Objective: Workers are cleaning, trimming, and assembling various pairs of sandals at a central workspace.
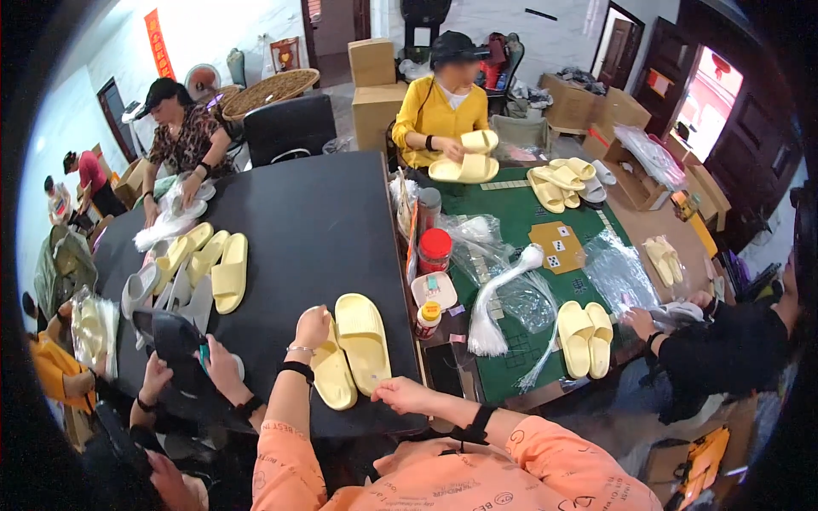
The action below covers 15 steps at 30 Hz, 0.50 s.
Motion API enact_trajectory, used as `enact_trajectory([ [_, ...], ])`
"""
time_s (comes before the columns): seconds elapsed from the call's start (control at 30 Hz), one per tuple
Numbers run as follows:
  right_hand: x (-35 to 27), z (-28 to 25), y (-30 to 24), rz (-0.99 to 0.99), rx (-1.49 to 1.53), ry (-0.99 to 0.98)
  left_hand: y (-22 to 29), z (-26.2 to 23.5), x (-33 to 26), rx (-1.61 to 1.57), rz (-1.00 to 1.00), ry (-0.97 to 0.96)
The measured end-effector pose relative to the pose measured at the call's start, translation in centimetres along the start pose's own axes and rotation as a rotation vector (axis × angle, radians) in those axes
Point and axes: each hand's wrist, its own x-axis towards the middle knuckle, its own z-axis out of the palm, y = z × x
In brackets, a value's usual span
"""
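Note:
Two pale yellow slide slippers lie side by side on the dark table in front of me, toes pointing away: a left slipper point(333, 379) and a right slipper point(365, 341). Over the strap end of the left one is my left hand point(313, 327), curled closed; its fingertips are turned away, so what it grips, if anything, is hidden. By the heel of the right slipper, my right hand point(403, 396) is closed with thumb and forefinger together. Anything between those fingers is too small to make out.
Left, several yellow and grey slippers point(204, 260) lie near a co-worker's hands. Right, the green table point(503, 375) bears white plastic ties point(490, 319), clear bags point(618, 268), a yellow slipper pair point(584, 341) and a red-lidded jar point(434, 249). Co-workers handle slippers around both tables.

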Motion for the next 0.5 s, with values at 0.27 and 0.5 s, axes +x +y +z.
enact_trajectory([
  [0.27, 10.9, 3.1, 3.5, 0.049, -0.054, 0.125, 1.5, -0.4, -0.3, -0.237, -0.085, -0.036],
  [0.5, 14.6, 5.1, 2.8, 0.144, 0.381, 0.119, 0.3, 0.5, -0.2, -0.111, -0.057, -0.158],
])
